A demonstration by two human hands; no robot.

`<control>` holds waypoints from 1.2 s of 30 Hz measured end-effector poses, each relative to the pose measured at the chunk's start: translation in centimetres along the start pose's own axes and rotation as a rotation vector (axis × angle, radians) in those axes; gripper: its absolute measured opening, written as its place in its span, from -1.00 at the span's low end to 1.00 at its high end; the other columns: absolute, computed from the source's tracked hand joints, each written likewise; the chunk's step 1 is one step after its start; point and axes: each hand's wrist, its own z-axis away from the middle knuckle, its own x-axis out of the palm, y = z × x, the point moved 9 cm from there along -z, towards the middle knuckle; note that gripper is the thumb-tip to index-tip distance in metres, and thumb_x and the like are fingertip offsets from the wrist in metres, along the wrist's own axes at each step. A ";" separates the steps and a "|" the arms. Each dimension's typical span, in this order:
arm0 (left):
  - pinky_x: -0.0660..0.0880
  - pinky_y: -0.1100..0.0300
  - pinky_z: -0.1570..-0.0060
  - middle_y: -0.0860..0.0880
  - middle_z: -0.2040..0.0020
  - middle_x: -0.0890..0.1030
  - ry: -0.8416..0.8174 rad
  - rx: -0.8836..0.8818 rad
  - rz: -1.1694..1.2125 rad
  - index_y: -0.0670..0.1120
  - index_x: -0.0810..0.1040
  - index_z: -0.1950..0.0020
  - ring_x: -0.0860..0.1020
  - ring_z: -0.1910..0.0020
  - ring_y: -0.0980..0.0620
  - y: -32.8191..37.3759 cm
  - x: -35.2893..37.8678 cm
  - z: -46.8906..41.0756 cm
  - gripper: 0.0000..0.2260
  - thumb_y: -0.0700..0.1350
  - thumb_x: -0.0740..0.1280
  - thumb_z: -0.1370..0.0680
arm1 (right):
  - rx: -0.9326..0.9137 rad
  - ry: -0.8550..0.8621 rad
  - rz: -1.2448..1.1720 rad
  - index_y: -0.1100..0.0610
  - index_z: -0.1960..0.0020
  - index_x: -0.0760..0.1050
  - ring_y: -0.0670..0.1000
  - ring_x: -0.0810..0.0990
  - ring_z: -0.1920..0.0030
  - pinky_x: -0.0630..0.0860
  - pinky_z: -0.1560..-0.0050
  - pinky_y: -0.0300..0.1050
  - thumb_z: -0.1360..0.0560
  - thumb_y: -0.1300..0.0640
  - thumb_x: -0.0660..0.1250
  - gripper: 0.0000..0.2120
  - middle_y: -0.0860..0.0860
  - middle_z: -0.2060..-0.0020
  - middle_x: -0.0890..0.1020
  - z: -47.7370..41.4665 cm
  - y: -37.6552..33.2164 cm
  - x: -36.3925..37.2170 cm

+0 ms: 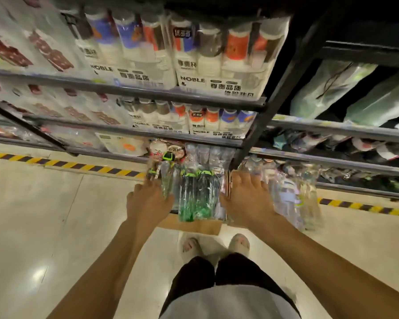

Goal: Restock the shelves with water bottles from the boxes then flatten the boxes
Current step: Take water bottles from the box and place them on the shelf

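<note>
**A:** Where is the load?

**B:** At the centre of the frame, just below the middle. The pack of water bottles, with green labels and caps under clear wrap, sits between the two hands. It is above the cardboard box, whose brown flap shows at the pack's lower edge. I cannot tell whether the pack is clear of the box.

**A:** And the grip?

**B:** Both palms are spread wide. The left hand lies against the pack's left side, fingers stretched toward the caps. The right hand lies against the right side, fingers fanned and fairly straight. Nothing seems to curl round the pack, though the fingertips are blurred. It reads as a squeeze between two palms, not a pinch.

**A:** How should this step be done well?

**B:** I judge it a lift toward the bottom shelf, whose edge runs left of the pack. Press inward evenly, because the wrap is probably slippery and the pack heavy. Fingers hooked under the base would be safer. Hold it level and mind the loose clear bottles just right of the right hand. That hand is touching or nearly touching them, I cannot tell which.

**A:** Anything overhead?

**B:** The shelf rail crosses just above the pack in the frame, so go in low beneath it.
</note>
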 end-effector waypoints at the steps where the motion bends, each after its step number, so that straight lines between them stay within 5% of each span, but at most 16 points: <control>1: 0.48 -0.05 -0.19 -0.10 -0.30 0.55 -0.037 -0.003 0.031 -0.07 0.48 -0.38 0.49 -0.28 -0.19 -0.1 1.8 -1.2 -0.56 0.18 0.26 -0.62 | 0.010 -0.024 -0.014 0.12 -0.54 0.26 0.24 0.32 -0.48 0.31 -0.45 0.19 -0.64 -0.27 0.06 -0.38 0.14 -0.48 0.36 -0.9 -0.2 1.7; 7: 0.54 0.00 -0.18 -0.14 -0.27 0.61 -0.240 -0.108 0.318 -0.09 0.46 -0.43 0.58 -0.24 -0.20 -1.2 14.5 -9.5 -0.48 0.21 0.32 -0.60 | 0.083 -0.185 -0.113 0.14 -0.57 0.11 0.27 0.31 -0.49 0.34 -0.41 0.20 -0.64 -0.28 0.11 -0.32 0.19 -0.51 0.31 -8.7 -0.2 13.9; 13: 0.40 -0.08 -0.41 -0.20 -0.40 0.54 -0.384 -0.343 0.521 -0.15 0.37 -0.53 0.49 -0.39 -0.24 -4.0 28.5 -17.1 -0.20 0.41 0.30 -0.52 | 0.223 -0.272 -0.393 0.18 -0.66 -0.02 0.28 0.24 -0.57 0.31 -0.50 0.21 -0.62 -0.33 0.16 -0.15 0.18 -0.62 0.16 -16.9 0.0 26.6; 16: 0.45 0.03 -0.23 -0.10 -0.36 0.54 -0.423 -0.436 0.753 -0.14 0.39 -0.50 0.52 -0.24 -0.11 -4.5 34.5 -19.1 -0.19 0.41 0.38 -0.49 | 0.288 -0.282 -0.541 0.18 -0.67 -0.08 0.28 0.22 -0.58 0.31 -0.50 0.25 -0.59 -0.37 0.19 -0.08 0.21 -0.62 0.16 -20.1 0.1 32.1; 19: 0.45 -0.04 -0.28 -0.09 -0.41 0.52 -0.495 -0.453 0.889 -0.14 0.34 -0.55 0.53 -0.28 -0.10 -4.4 39.0 -20.1 -0.08 0.48 0.37 -0.42 | 0.361 -0.329 -0.661 0.11 -0.68 -0.17 0.27 0.15 -0.62 0.22 -0.54 0.30 -0.54 -0.46 0.17 0.00 0.18 -0.65 0.09 -22.1 -0.1 37.2; 25: 0.36 0.20 -0.16 -0.02 -0.58 0.38 -0.419 -0.427 1.133 0.02 0.19 -0.65 0.44 -0.44 -0.02 -4.3 42.4 -20.8 0.02 0.47 0.44 -0.34 | 0.422 -0.259 -0.743 0.04 -0.66 -0.11 0.28 0.22 -0.56 0.27 -0.45 0.23 -0.47 -0.52 0.22 0.03 0.13 -0.64 0.07 -23.4 -0.5 42.5; 32: 0.34 -0.02 -0.39 -0.03 -0.63 0.30 -0.446 -0.448 1.112 0.06 0.10 -0.68 0.36 -0.54 -0.09 -4.9 44.2 -20.9 0.26 0.66 0.38 -0.15 | 0.473 -0.257 -0.872 -0.04 -0.67 -0.10 0.25 0.09 -0.63 0.16 -0.52 0.27 -0.33 -0.63 0.24 0.16 0.10 -0.68 -0.04 -23.4 0.1 43.9; 36: 0.35 -0.20 -0.47 -0.02 -0.57 0.42 -0.483 -0.424 1.062 0.04 0.23 -0.65 0.41 -0.51 -0.11 -5.3 44.1 -20.7 0.28 0.70 0.36 -0.08 | 0.505 -0.344 -1.064 0.00 -0.63 0.09 0.15 0.36 -0.52 0.30 -0.49 0.17 -0.19 -0.67 0.32 0.23 0.03 -0.57 0.34 -22.4 0.3 44.5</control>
